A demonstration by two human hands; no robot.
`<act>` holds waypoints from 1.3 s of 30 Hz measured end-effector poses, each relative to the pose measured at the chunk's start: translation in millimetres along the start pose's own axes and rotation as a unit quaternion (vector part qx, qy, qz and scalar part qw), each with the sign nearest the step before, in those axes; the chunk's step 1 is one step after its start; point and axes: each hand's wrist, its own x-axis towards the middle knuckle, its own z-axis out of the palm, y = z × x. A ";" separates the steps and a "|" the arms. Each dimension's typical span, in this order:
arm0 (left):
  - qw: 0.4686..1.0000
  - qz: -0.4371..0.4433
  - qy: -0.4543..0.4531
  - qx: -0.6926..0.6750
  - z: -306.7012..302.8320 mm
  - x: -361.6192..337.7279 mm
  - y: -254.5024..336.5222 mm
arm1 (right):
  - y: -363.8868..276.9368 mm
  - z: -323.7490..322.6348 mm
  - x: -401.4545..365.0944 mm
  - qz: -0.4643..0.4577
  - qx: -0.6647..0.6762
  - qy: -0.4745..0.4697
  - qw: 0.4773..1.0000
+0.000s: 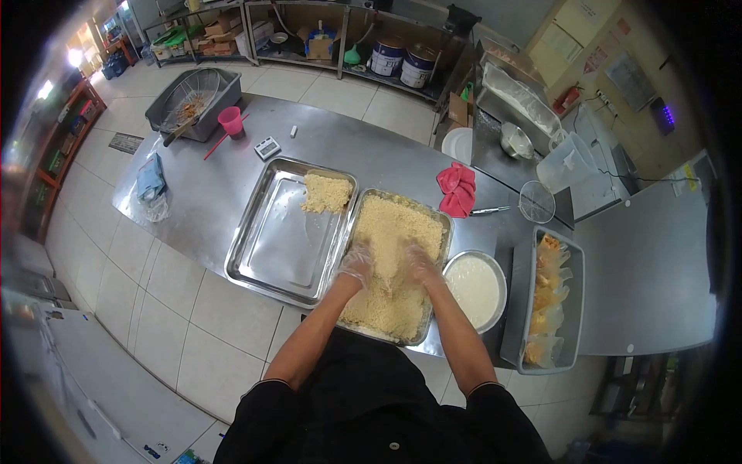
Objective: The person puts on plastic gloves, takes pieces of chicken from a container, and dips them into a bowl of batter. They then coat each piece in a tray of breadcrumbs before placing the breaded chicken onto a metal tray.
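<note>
Both my hands are in clear plastic gloves over a metal tray (423, 331) filled with pale yellow breadcrumbs (379, 313). My left hand (356, 261) is at the left side of the crumbs and my right hand (420, 264) at the right, with a crumb-covered mound (386, 251) between them. Motion smears the fingers of both. Left of this tray lies a larger, shiny metal tray (278, 243), with a crumb-coated slab (327, 192) in its upper right corner. To the right stands a round metal bowl of white batter (473, 290).
A grey bin (572, 309) with bagged orange-yellow food stands at the right. A red cloth (456, 189) and a round strainer (537, 202) lie beyond the bowl. Farther left are a small scale (267, 148), a pink cup (230, 121), a blue packet (151, 179) and a grey tub (158, 108) holding a wire skimmer.
</note>
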 end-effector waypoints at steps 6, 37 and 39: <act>0.887 -0.081 -0.208 -0.404 -141.3 -29.3 -48.2 | 4.2 -51.1 -30.0 -0.079 0.295 -0.026 0.952; 0.761 -0.171 0.057 -0.623 -180.9 -134.9 -66.8 | -40.7 17.0 53.6 -0.021 0.298 -0.119 0.947; 0.763 -0.158 0.068 -0.623 -172.5 -132.2 -58.8 | -58.7 -35.9 59.1 -0.069 0.199 -0.123 0.970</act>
